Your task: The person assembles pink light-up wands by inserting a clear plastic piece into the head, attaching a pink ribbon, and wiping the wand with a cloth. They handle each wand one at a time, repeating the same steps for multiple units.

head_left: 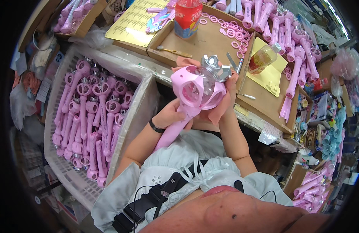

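Note:
A pink toy wand [190, 112] is held up before my chest, tilted, with its round openwork head on top. The silver faceted crown piece [215, 69] sits at the head's upper end. My left hand [168, 115] is closed round the wand at the neck, below the head. An orange cloth [219, 110] is bunched behind and beside the head. My right hand [228, 95] presses this cloth against the head's right side near the crown. Some of the right fingers are hidden behind the cloth and wand.
A white basket [83, 185] of similar wands stands at left. Ahead, a cardboard tray [160, 40] holds a toothbrush [175, 51], pink rings [239, 35] and a red-labelled bottle [187, 19]. More wands [298, 64] lie at right, by a tilted drink bottle [262, 60].

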{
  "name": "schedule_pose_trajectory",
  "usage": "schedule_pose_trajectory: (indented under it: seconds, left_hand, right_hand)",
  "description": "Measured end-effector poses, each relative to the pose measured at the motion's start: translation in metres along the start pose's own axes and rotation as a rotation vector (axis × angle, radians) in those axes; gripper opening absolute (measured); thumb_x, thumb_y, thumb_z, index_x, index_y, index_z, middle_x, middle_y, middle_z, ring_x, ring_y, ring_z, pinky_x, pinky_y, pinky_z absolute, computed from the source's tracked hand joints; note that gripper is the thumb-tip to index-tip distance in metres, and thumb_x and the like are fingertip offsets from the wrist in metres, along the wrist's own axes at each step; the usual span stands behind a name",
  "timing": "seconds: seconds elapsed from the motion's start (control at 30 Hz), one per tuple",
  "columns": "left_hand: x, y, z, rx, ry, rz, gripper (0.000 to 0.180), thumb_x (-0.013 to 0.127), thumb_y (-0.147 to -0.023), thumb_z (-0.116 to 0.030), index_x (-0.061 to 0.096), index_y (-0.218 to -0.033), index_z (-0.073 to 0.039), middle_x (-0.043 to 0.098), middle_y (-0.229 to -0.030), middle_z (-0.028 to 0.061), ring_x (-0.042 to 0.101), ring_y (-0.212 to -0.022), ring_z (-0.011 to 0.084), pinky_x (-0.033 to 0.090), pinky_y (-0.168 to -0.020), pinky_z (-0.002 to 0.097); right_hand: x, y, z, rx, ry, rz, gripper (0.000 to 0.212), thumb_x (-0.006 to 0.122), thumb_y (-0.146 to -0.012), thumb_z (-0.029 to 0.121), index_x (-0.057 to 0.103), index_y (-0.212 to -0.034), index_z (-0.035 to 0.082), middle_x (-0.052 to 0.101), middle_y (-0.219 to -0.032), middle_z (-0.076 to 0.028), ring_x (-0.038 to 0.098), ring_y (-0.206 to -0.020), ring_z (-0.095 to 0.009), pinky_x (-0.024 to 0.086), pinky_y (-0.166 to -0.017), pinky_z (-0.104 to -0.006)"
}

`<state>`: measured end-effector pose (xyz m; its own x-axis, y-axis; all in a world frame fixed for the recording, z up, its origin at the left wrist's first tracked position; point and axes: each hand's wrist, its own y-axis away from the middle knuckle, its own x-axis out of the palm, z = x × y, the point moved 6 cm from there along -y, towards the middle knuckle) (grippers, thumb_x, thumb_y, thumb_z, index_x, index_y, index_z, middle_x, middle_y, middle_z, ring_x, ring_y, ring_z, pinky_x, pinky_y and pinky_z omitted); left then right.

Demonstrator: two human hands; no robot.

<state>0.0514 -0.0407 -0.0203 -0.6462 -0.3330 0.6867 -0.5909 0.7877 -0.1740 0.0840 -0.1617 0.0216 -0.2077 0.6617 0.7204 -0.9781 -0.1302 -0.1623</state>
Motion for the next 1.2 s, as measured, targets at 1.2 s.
schedule_pose_trajectory:
  seconds: [1.2]
  left_hand:
    - [0.007,-0.003,0.001,-0.056,0.292,0.043,0.066,0.062,-0.083,-0.047,0.041,-0.126,-0.001,0.059,-0.100,0.0115,0.061,-0.069,0.0178,0.051,-0.056,0.0255]
  right_hand:
    - [-0.021,0.018,-0.004,-0.170,0.299,-0.298,0.062,0.036,-0.091,0.061,0.046,-0.113,0.004,0.052,-0.110,-0.008,0.052,-0.102,-0.016,0.044,-0.090,-0.0309]
